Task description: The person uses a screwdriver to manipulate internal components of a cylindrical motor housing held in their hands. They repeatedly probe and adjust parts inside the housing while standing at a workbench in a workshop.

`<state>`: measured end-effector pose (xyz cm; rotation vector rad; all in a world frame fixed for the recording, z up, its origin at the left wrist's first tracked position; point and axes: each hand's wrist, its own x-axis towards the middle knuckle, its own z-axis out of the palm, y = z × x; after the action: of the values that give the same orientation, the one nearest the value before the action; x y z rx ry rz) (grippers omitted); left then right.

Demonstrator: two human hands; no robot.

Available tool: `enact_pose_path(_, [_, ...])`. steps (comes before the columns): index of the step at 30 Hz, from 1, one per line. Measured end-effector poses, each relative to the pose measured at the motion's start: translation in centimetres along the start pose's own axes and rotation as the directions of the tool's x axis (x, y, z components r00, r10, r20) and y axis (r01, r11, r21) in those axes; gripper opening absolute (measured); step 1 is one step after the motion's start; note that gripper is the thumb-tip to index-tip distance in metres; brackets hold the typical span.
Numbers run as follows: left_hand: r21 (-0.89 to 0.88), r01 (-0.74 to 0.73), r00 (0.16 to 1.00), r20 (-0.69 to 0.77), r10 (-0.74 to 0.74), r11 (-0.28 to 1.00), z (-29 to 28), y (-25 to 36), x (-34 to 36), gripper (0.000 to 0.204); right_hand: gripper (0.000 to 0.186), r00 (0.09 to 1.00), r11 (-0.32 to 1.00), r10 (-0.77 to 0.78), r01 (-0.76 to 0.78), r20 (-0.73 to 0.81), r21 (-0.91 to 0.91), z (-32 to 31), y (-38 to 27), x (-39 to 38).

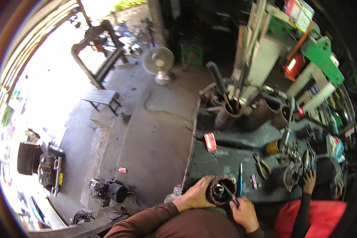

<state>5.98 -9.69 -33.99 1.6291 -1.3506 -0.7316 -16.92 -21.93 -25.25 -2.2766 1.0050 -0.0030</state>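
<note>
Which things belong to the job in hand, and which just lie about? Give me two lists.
In the job:
round hollow part, gripped by the left hand
thin dark tool over its opening, in the right hand

Apparently just lying about:
blue pointed tool
pliers
small red box on the bench

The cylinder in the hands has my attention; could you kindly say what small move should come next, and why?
I would probably have the right hand ease the tool slightly along the inside of the cylinder: the tool already slants across its opening, and the left hand holds its side, which should steady it.
</note>
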Motion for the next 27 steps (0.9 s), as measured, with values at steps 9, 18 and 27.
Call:
enact_pose_path(9, [-0.372,0.413,0.839,0.510,-0.189,0.831,-5.9,-4.5,5.7,0.069,0.022,0.955,0.914,0.254,-0.288,-0.151,-0.285,2.6,-7.8,-3.4])
enact_pose_path(18, [-0.279,0.586,0.664,0.704,-0.253,0.761,-3.2,-2.9,9.8,0.073,0.015,0.934,0.821,0.239,-0.340,-0.266,-0.459,4.8,-10.6,-1.9])
enact_pose_path(27, [-0.431,0.588,0.770,0.557,-0.311,0.684,-3.4,-2.7,6.3,0.078,0.018,0.969,0.876,0.169,-0.233,-0.182,-0.423,2.6,-8.9,-2.0])
